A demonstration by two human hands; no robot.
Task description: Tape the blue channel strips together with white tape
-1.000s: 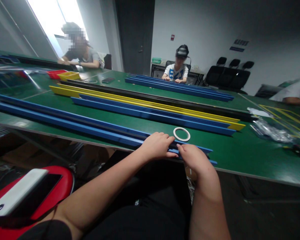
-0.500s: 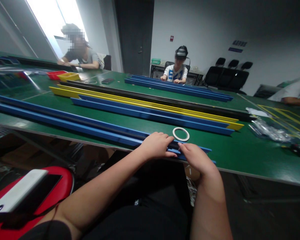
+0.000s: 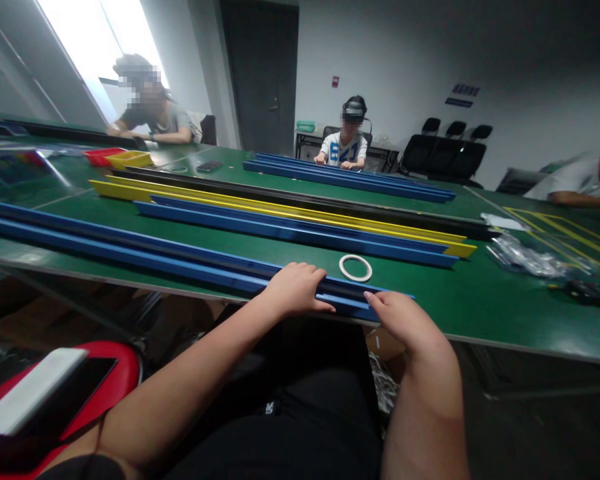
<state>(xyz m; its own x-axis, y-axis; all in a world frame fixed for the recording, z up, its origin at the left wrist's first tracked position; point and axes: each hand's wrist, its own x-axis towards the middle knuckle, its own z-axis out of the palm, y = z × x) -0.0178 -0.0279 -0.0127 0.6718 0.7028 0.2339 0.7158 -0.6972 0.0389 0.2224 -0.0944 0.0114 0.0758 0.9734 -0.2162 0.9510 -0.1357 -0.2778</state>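
Observation:
A long blue channel-shaped profile (image 3: pixel 170 257) with a dark inner groove lies along the near edge of the green table. Near its right end, my left hand (image 3: pixel 296 288) is closed over it, fingers on the far side and thumb along the near side. My right hand (image 3: pixel 405 319) grips the same profile by its right end, thumb on top and the other fingers hidden underneath. Just beyond my hands, a white ring like a roll of tape (image 3: pixel 355 268) lies flat on the table.
Further back lie a shorter blue profile (image 3: pixel 290 230), a yellow profile (image 3: pixel 460 247) and a black one (image 3: pixel 420 220). Clear plastic bags (image 3: pixel 525 257) are at the right. A red stool (image 3: pixel 123 373) bearing a white box (image 3: pixel 35 387) stands at my left. Co-workers sit around the table (image 3: pixel 480 300).
My hands have moved apart along the blue profile: the left one slid left, the right one slightly right toward the end. More of the groove shows between them. The view shifted a little.

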